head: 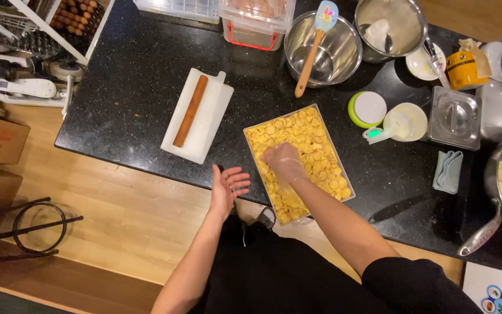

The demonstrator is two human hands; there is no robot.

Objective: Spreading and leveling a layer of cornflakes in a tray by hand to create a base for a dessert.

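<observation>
Cornflakes fill the tray (255, 135) directly beneath the right hand (283, 163), which presses down on them, fingers loosely curled (grasp unclear). Tray's long axis runs away from that hand; left hand (228, 187) hovers open, just beside.

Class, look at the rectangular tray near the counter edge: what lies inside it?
The tray is filled with small round yellow pieces. The right hand rests on them, hiding those beneath it. The tray's floor cannot be seen.

Yellow pieces (309, 145), black speckled counter (135, 99), white board (204, 119)
</observation>
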